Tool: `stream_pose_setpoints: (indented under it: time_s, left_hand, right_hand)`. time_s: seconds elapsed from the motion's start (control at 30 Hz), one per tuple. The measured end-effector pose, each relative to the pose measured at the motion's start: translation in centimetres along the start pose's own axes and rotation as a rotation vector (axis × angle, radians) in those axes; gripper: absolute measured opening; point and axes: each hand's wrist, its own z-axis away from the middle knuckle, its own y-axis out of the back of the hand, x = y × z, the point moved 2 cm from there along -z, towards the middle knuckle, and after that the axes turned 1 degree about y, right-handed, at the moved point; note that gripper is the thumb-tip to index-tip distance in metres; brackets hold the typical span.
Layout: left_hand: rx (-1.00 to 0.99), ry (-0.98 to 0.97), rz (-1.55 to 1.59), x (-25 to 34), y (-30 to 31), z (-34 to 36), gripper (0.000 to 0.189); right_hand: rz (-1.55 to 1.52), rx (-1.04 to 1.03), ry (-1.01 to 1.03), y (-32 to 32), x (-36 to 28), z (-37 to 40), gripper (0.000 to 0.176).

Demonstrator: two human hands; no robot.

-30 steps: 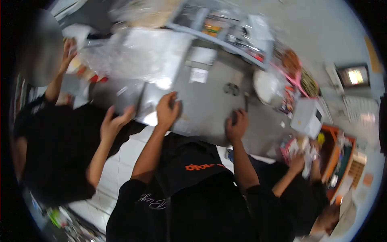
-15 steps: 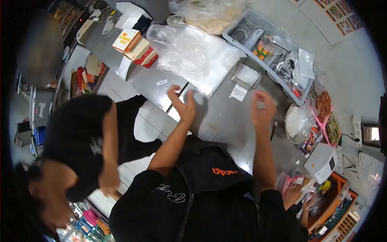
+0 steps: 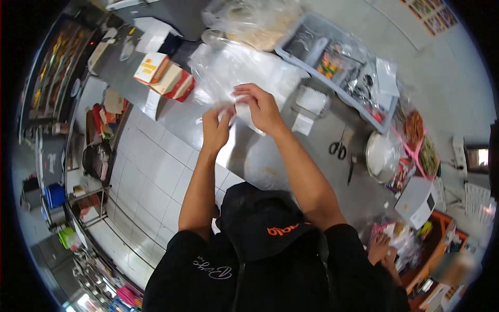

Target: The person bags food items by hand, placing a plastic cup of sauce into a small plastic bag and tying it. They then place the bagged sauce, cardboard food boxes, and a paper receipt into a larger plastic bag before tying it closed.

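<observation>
My left hand (image 3: 217,127) is over the near left edge of the steel counter (image 3: 322,156), its fingers bent toward my other hand. My right hand (image 3: 260,106) reaches across from the right, its fingers curled at the edge of the clear plastic bags (image 3: 244,67). The fingertips of both hands meet or nearly meet, blurred; whether anything small is between them I cannot make out. A white sheet or bag corner (image 3: 249,117) shows just under my right hand.
Stacked boxes (image 3: 165,77) stand at the back left. A blue-grey tray (image 3: 338,88) of packets, a small container (image 3: 312,100), scissors (image 3: 338,149), a knife (image 3: 352,169) and a round pot (image 3: 382,156) lie rightward. Another person's hands (image 3: 382,252) are at lower right.
My right hand has moved left, from beside the small container to my left hand, uncovering the scissors. My left hand has shifted slightly left. The person at the left is out of view.
</observation>
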Motion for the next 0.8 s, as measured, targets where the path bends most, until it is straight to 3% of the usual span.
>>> stream_pose_setpoints:
  time_s: [0.07, 0.1, 0.13, 0.2, 0.23, 0.27, 0.33, 0.37, 0.47, 0.57, 0.6, 0.67, 0.77, 0.8]
  left_hand:
    - [-0.233, 0.025, 0.383, 1.3, 0.4, 3.6, 0.025]
    - [-0.362, 0.024, 0.488, 2.2, 0.9, 5.0, 0.024]
    - [-0.491, 0.033, 0.595, 3.2, 1.5, 6.5, 0.025]
    - [-0.481, 0.152, 0.804, 4.8, 3.4, 9.7, 0.030]
    - [-0.497, 0.156, 0.997, 6.0, 4.8, 10.5, 0.024]
    - [-0.493, 0.159, 1.184, 7.2, 6.0, 10.6, 0.019]
    - [-0.380, 0.199, 0.792, 8.7, 6.7, 9.5, 0.017]
    - [-0.321, 0.211, 0.598, 9.3, 7.0, 8.9, 0.017]
    - [-0.247, 0.055, 0.078, 10.5, 6.8, 7.2, 0.024]
    - [-0.074, -0.224, -0.461, 8.5, 5.6, 5.0, 0.042]
    - [-0.030, -0.332, -0.608, 7.6, 5.3, 4.7, 0.048]
    - [0.030, -0.174, -0.872, 7.1, 3.8, 4.5, 0.061]
    - [0.029, 0.066, -1.083, 4.5, 1.9, 4.1, 0.081]
    - [0.017, 0.149, -1.126, 3.3, 1.4, 4.2, 0.088]
  right_hand:
    - [-0.371, -0.304, -0.506, 1.2, 0.6, 0.3, 0.040]
    - [-0.299, -0.379, -0.621, 1.5, 0.3, 0.7, 0.055]
    - [-0.153, -0.240, -0.568, 1.7, 1.2, 1.7, 0.061]
    - [0.165, 0.038, -0.462, 3.0, 4.1, 4.0, 0.076]
    - [0.312, 0.214, -0.340, 5.6, 6.8, 4.8, 0.100]
    - [0.412, 0.211, -0.353, 6.9, 6.3, 6.7, 0.101]
    - [0.573, 0.177, -0.344, 7.7, 3.0, 9.1, 0.104]
    - [0.705, 0.263, -0.370, 6.7, -1.5, 10.4, 0.087]
    - [0.947, 0.031, -0.613, 6.2, -4.0, 13.3, 0.050]
    - [1.019, 0.237, -0.507, 6.9, -3.5, 15.4, 0.015]
    - [0.923, 0.272, -0.459, 7.0, -3.2, 16.2, 0.018]
    - [0.749, 0.350, -0.349, 7.8, -2.6, 16.8, 0.025]
    - [0.341, 0.321, -0.506, 7.8, -0.9, 17.6, 0.026]
    - [0.428, 0.355, -0.484, 7.5, -1.4, 17.9, 0.022]
